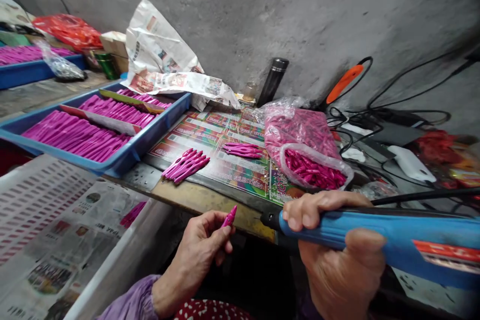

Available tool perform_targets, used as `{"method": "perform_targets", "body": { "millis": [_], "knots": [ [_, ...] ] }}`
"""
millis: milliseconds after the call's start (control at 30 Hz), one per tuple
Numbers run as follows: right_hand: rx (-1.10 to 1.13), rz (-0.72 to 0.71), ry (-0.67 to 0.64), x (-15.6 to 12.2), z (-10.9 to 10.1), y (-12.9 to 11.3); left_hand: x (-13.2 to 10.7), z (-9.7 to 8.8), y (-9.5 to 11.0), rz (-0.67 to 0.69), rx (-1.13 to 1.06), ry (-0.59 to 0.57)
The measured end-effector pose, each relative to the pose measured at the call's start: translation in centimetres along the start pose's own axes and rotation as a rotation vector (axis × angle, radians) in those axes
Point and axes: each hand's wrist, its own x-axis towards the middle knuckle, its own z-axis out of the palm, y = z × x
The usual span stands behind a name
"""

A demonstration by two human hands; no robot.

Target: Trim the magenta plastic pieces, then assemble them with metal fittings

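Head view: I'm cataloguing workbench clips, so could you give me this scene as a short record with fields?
Left hand: holds a pink piece, pointed end up
Right hand: grips a blue handheld tool
Tool tip: towards the pink piece, not touching it
Benchtop: two small bunches, one nearer, one farther
Blue tray: pink pieces, split by two strips
Plastic bag: many pink parts, mouth open
Near wall: dark flask
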Motion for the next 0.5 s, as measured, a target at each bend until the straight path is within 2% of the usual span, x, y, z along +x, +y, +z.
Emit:
{"method": "perform_targets", "body": {
  "millis": [133, 300, 500],
  "knots": [
    [-0.008, 0.003, -0.031, -0.3, 0.6, 0.2, -0.4, 0.0, -1.1, -0.039, -0.04, 0.023],
    [0.004, 0.028, -0.07, -0.6, 1.0, 0.5, 0.0, 0.1, -2.7, -0.11, -0.203, -0.001],
    [-0.003, 0.028, -0.105, -0.7, 1.3, 0.8, 0.5, 0.8, -1.8, -0.207, -0.353, 0.029]
  ]
}}
